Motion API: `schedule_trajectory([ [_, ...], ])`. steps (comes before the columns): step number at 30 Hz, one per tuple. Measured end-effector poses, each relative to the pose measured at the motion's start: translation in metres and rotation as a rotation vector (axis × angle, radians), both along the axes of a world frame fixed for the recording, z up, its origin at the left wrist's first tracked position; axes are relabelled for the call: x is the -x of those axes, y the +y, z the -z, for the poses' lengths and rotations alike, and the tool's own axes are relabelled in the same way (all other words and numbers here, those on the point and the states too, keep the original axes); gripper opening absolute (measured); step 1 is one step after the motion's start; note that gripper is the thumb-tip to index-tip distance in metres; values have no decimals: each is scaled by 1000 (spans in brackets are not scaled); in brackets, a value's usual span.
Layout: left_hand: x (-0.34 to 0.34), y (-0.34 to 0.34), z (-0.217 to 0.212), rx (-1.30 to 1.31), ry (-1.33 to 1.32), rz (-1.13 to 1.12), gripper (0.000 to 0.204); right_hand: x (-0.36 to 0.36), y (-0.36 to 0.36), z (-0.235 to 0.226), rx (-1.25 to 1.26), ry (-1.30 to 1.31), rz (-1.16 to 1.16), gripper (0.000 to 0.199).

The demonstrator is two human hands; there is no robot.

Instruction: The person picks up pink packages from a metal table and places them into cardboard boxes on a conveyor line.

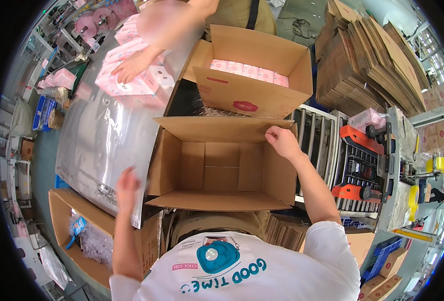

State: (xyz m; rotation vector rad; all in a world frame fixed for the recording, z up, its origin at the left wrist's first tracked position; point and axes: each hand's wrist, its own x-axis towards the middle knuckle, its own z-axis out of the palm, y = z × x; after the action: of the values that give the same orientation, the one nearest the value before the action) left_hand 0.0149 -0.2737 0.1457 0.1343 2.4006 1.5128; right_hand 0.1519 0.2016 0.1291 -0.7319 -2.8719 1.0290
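An open, empty cardboard box (221, 170) stands before me with its flaps folded outward. My right hand (283, 142) is at its far right corner, over the far flap. The fingers there are curled and pressed together; what they hold, if anything, is hidden. To the left of the box, my left hand (128, 184) is over the metal table's near edge, smeared by motion, so its fingers cannot be read. Beyond the empty box is another open carton (254, 98), holding a row of pink-and-white packs (251, 71).
Another person's hand (134, 67) rests on pink packs (131, 85) on the metal table (106, 135). A roller conveyor (312, 133) runs at the right, below stacked flat cardboard (365, 65). An orange-and-black machine (360, 163) sits there. A carton with clear plastic (95, 246) is lower left.
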Motion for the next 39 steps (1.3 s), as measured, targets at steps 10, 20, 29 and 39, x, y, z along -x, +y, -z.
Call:
schedule_trajectory([
  [10,-94,-300,-49,1363,-177,-869,45,68,-69,5,177,75,-287,17],
  [20,144,-300,-28,866,454,-388,35,246,-221,-30,287,24,-594,25],
  [29,496,-152,-43,768,394,-88,48,325,-382,48,-519,282,-695,58],
  [39,471,-66,26,618,880,278,51,352,-376,64,817,376,-67,49],
])
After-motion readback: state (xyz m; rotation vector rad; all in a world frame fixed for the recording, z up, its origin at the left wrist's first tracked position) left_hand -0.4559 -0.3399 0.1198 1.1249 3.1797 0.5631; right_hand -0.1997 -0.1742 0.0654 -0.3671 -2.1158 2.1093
